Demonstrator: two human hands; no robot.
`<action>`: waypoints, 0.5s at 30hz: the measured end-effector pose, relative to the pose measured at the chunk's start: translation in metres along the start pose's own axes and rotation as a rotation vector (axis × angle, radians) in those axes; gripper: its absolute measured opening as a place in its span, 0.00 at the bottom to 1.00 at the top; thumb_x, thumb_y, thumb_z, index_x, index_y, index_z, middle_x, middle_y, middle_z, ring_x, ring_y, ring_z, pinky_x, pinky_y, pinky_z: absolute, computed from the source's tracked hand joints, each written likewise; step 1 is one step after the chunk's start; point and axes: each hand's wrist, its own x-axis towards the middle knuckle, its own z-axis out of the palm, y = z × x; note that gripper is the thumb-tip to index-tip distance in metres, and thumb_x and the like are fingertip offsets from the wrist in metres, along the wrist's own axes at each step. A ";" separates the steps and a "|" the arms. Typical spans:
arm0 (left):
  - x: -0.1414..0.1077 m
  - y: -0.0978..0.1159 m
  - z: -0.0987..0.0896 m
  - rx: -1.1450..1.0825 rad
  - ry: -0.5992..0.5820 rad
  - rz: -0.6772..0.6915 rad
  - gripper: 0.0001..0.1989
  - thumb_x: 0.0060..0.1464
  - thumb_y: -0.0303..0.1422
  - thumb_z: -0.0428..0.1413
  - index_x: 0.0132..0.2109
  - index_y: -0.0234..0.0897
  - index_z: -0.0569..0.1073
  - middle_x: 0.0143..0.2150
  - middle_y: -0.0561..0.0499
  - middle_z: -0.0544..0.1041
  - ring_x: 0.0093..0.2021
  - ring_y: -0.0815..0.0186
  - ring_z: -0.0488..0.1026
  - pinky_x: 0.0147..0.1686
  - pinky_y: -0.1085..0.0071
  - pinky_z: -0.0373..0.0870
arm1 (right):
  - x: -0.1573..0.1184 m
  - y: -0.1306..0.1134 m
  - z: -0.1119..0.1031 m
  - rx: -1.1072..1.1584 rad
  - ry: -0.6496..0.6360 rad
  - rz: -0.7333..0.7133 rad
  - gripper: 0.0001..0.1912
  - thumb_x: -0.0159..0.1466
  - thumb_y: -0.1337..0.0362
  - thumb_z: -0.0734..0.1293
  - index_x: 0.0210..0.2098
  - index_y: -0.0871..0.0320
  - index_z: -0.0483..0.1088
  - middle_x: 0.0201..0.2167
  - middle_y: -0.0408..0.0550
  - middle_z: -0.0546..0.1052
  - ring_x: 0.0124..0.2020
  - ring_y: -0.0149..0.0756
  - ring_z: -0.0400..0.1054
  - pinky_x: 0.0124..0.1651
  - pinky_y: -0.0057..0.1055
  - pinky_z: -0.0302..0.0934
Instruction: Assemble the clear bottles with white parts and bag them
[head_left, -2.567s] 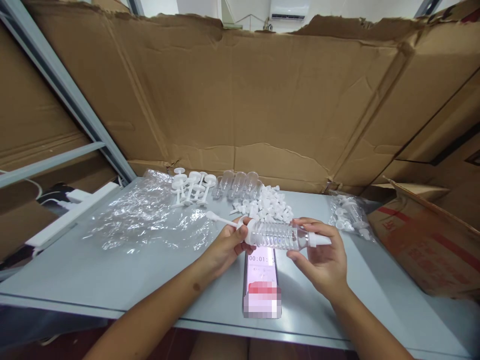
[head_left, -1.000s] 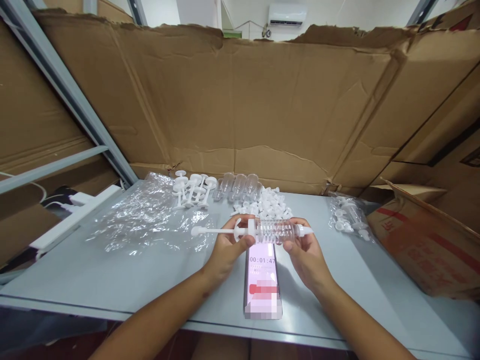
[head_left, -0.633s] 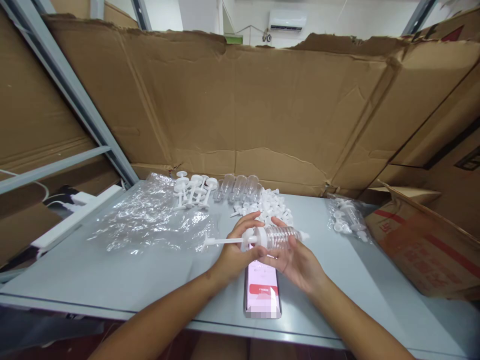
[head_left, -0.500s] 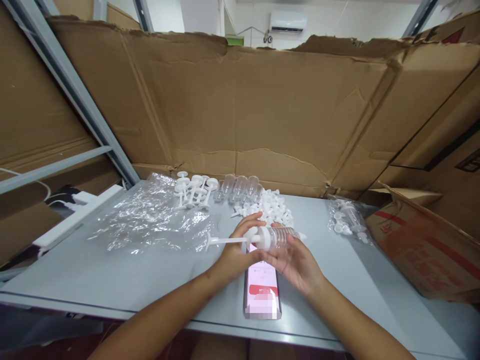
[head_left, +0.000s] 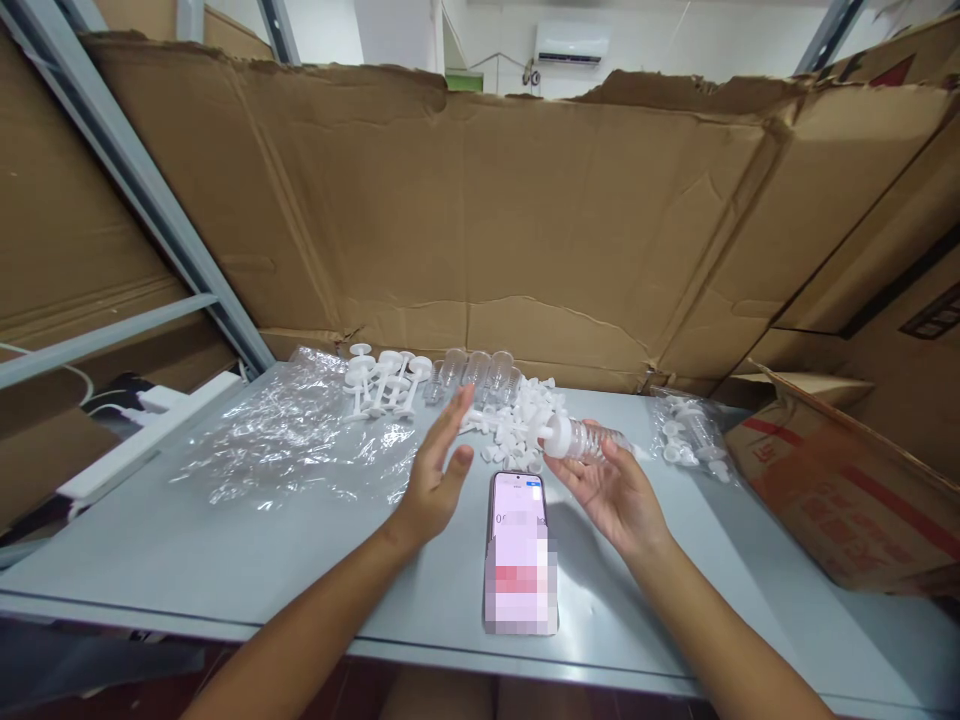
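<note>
My right hand point(head_left: 619, 500) holds a clear, ribbed plastic syringe point(head_left: 592, 441) with a white collar at its left end and a pale tip at its right. The syringe lies nearly level above the table, thumb on top and fingers beneath. My left hand point(head_left: 435, 475) is apart from it, fingers stretched out, holding nothing. Between and below my hands lies a phone point(head_left: 516, 550) with a lit screen, partly pixelated. Just behind the hands is a heap of small white nozzles point(head_left: 517, 425). Clear ribbed barrels point(head_left: 480, 375) and white plungers point(head_left: 386, 380) stand behind.
A crumpled clear plastic bag point(head_left: 292, 440) spreads over the table's left. A bag of white and clear parts point(head_left: 690, 440) lies at the right, beside a cardboard box point(head_left: 847, 490). A cardboard wall point(head_left: 480, 220) closes the back; a power strip point(head_left: 150, 435) is at the left edge.
My left hand has let go of the syringe and moved left. My right hand has carried the syringe up and right. The plunger rod no longer sticks far out at its left end.
</note>
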 end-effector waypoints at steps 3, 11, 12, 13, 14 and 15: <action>-0.005 -0.002 0.005 0.011 -0.257 -0.008 0.25 0.60 0.40 0.43 0.63 0.47 0.50 0.66 0.53 0.49 0.65 0.61 0.43 0.63 0.60 0.42 | 0.000 0.004 0.001 -0.035 -0.023 -0.014 0.14 0.55 0.63 0.69 0.41 0.52 0.67 0.42 0.45 0.76 0.44 0.42 0.71 0.53 0.46 0.59; -0.008 0.000 0.012 0.114 -0.397 -0.033 0.29 0.60 0.38 0.44 0.64 0.48 0.42 0.67 0.56 0.42 0.65 0.62 0.42 0.63 0.62 0.43 | 0.006 0.013 -0.004 -0.011 0.038 -0.057 0.08 0.51 0.59 0.72 0.24 0.55 0.71 0.32 0.43 0.78 0.41 0.35 0.71 0.57 0.39 0.56; -0.008 0.001 0.013 0.139 -0.415 -0.025 0.28 0.60 0.37 0.43 0.64 0.48 0.41 0.67 0.56 0.42 0.65 0.62 0.42 0.63 0.62 0.43 | 0.007 0.015 -0.004 -0.008 0.043 -0.075 0.08 0.51 0.60 0.72 0.23 0.54 0.71 0.29 0.41 0.78 0.40 0.34 0.71 0.58 0.38 0.56; -0.008 0.001 0.013 0.158 -0.434 -0.020 0.28 0.60 0.37 0.42 0.64 0.48 0.40 0.67 0.57 0.41 0.66 0.63 0.41 0.63 0.62 0.42 | 0.008 0.016 -0.005 -0.013 0.043 -0.089 0.07 0.51 0.61 0.73 0.22 0.54 0.71 0.26 0.40 0.77 0.39 0.33 0.71 0.59 0.38 0.54; -0.009 0.002 0.014 0.168 -0.450 -0.020 0.28 0.61 0.37 0.41 0.65 0.47 0.39 0.67 0.57 0.40 0.66 0.63 0.40 0.63 0.62 0.42 | 0.008 0.016 -0.005 -0.026 0.041 -0.101 0.07 0.51 0.62 0.73 0.22 0.54 0.71 0.25 0.39 0.77 0.40 0.32 0.71 0.59 0.37 0.53; -0.010 0.003 0.015 0.170 -0.465 -0.026 0.28 0.61 0.37 0.41 0.65 0.47 0.38 0.67 0.57 0.38 0.66 0.63 0.39 0.64 0.63 0.41 | 0.007 0.017 -0.005 -0.049 0.034 -0.108 0.07 0.51 0.63 0.73 0.21 0.53 0.71 0.25 0.39 0.77 0.41 0.33 0.70 0.60 0.38 0.52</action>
